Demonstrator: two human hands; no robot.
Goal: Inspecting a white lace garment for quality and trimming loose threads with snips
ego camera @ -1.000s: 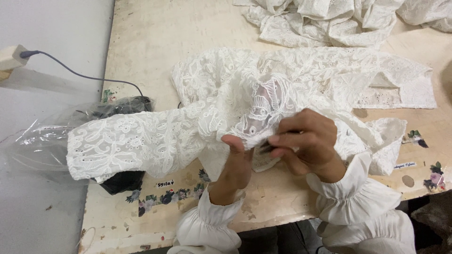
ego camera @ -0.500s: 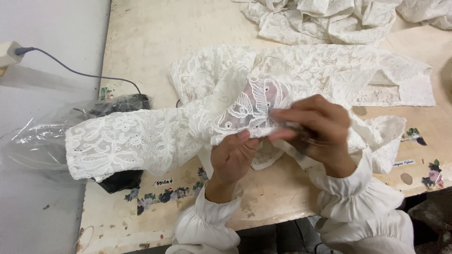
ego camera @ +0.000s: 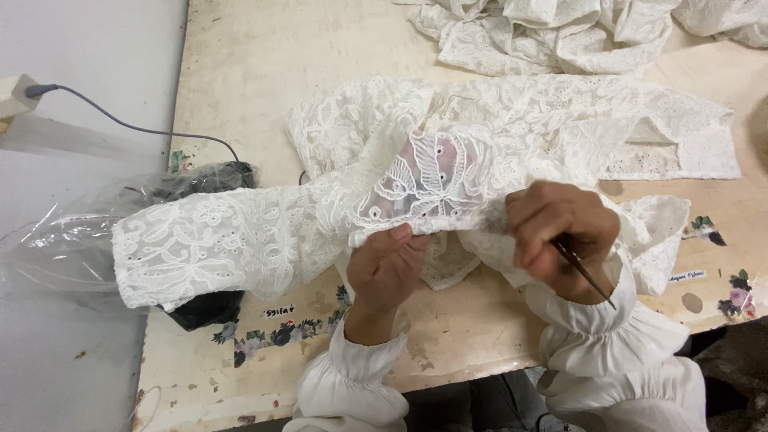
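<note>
Our left hand (ego camera: pixel 388 268) pinched the lace (ego camera: pixel 424 180) from below — the sheer patch stood just above that grip. The lace ran long, left to right, across the bench (ego camera: pixel 240 56). Our right hand (ego camera: pixel 556 228) was clenched on a thin tool (ego camera: pixel 588 272), touching the lace's right side.

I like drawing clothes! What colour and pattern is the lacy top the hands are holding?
The lace garment is white, with embroidered flowers and small eyelets; the head view shows it.
</note>
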